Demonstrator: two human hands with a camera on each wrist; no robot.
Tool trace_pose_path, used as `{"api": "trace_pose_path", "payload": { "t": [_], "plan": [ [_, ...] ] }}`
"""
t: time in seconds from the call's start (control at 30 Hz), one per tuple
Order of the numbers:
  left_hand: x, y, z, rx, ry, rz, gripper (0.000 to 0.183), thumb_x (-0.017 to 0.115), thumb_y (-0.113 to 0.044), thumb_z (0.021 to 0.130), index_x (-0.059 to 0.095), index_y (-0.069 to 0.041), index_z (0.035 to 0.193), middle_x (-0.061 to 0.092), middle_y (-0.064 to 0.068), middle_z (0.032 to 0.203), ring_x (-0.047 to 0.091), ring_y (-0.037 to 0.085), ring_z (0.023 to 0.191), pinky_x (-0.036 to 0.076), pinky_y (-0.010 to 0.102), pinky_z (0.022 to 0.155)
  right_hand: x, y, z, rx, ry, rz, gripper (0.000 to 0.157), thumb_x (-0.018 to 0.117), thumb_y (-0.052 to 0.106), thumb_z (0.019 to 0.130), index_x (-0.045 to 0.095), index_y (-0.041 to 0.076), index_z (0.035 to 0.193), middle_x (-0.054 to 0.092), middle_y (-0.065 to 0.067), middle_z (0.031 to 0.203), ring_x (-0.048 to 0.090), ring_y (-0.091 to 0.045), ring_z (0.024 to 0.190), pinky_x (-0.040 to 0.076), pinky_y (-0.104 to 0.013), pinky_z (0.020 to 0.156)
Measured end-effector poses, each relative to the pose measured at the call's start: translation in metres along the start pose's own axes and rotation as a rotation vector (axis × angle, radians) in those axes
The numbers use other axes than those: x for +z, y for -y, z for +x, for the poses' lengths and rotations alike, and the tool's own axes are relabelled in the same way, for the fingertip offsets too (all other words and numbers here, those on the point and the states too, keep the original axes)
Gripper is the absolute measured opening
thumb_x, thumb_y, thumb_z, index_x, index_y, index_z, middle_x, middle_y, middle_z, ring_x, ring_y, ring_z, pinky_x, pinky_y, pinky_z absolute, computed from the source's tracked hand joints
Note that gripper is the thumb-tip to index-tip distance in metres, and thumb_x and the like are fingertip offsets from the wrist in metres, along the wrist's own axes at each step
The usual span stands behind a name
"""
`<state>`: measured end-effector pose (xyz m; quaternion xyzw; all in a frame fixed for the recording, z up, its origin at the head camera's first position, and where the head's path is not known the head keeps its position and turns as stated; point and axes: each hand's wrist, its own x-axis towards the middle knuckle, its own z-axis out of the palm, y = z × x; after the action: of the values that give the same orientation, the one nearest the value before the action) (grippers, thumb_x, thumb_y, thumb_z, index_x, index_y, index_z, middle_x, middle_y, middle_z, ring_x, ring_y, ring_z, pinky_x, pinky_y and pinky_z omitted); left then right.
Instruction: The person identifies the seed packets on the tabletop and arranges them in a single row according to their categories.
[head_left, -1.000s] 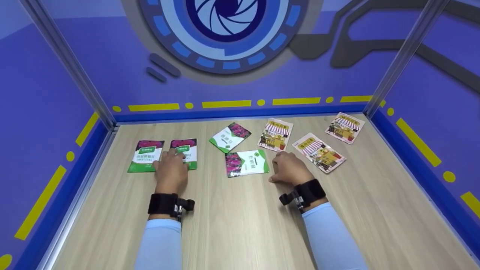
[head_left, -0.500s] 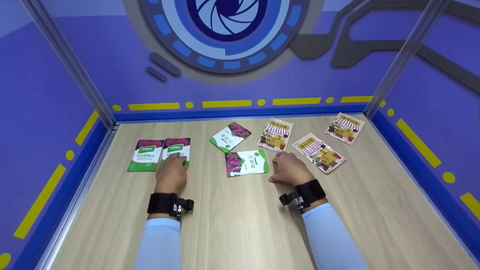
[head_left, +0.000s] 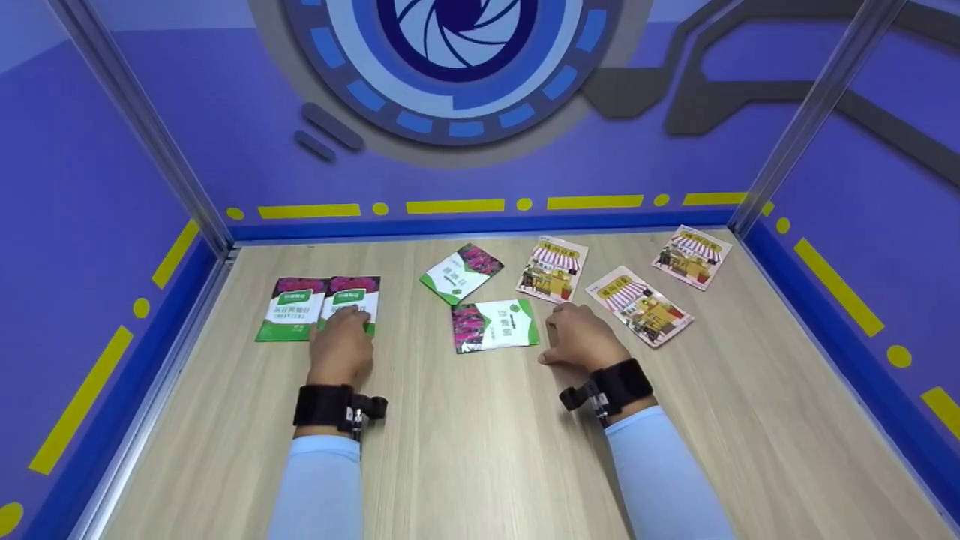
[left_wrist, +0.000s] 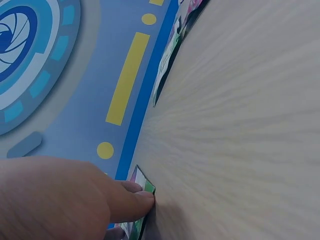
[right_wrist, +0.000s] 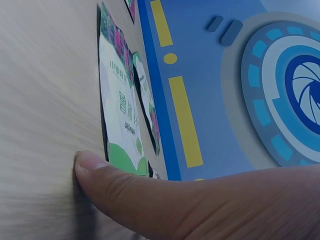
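a bare lane of tabletop (head_left: 412, 352) runs between the left hand (head_left: 342, 346) and the sideways packet (head_left: 495, 326) up to the back wall (head_left: 457, 180). the right hand (head_left: 587, 337) blocks passage between that packet and the nearest awning-print packet (head_left: 639, 306).

The head view is bright — pale sheen on the tabletop (head_left: 465, 442) — while both wrist views look dimmer.

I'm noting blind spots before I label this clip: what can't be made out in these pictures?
- Head view: lower part of the packet under the left hand; the left hand covers it.
- Head view: fine print on the rightmost striped-awning packet; too small.
- Right wrist view: part of the right hand; cut off by the right and bottom edges.
- Right wrist view: most of the topmost packet; cut off by the top edge.
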<state>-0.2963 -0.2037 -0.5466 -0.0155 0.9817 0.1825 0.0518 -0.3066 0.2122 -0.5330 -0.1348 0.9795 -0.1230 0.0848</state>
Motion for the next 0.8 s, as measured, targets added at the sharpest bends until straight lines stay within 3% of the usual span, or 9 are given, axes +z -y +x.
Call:
{"api": "trace_pose_path", "payload": {
  "t": [0.2,0.5,0.67,0.8],
  "plan": [
    [-0.001,0.003,0.001,-0.010,0.006,-0.015,0.053,0.049,-0.005,0.113,0.055,-0.003,0.166,0.039,0.024,0.182,0.034,0.049,0.170,0.009,0.083,0.136,0.000,0.000,0.001,-0.004,-0.009,0.004,0.047,0.103,0.035,0.083,0.080,0.003,0.108,0.076,-0.018,0.128,0.065,-0.034,0.102,0.058,-0.054,0.092],
    [0.001,0.001,0.000,0.005,-0.013,-0.008,0.053,0.045,-0.006,0.114,0.054,-0.003,0.166,0.039,0.025,0.181,0.035,0.051,0.169,0.011,0.083,0.136,0.000,-0.003,-0.002,-0.037,-0.041,-0.003,0.050,0.101,0.035,0.083,0.079,0.000,0.111,0.075,-0.021,0.132,0.068,-0.044,0.118,0.059,-0.060,0.102],
    [-0.003,-0.005,0.003,-0.006,-0.054,-0.029,0.051,0.051,-0.017,0.117,0.056,-0.001,0.165,0.037,0.028,0.181,0.033,0.052,0.169,0.022,0.083,0.134,0.001,-0.003,0.000,-0.041,-0.037,0.012,0.051,0.102,0.035,0.082,0.079,0.000,0.111,0.075,-0.021,0.129,0.068,-0.042,0.114,0.059,-0.060,0.101],
    [-0.003,-0.020,0.006,0.046,-0.102,-0.063,0.050,0.056,-0.022,0.117,0.058,-0.001,0.163,0.039,0.026,0.180,0.035,0.049,0.168,0.031,0.077,0.133,0.001,-0.003,-0.001,-0.037,-0.041,0.021,0.049,0.103,0.033,0.080,0.079,0.001,0.107,0.076,-0.022,0.132,0.069,-0.042,0.112,0.060,-0.060,0.099]
  ]
}}
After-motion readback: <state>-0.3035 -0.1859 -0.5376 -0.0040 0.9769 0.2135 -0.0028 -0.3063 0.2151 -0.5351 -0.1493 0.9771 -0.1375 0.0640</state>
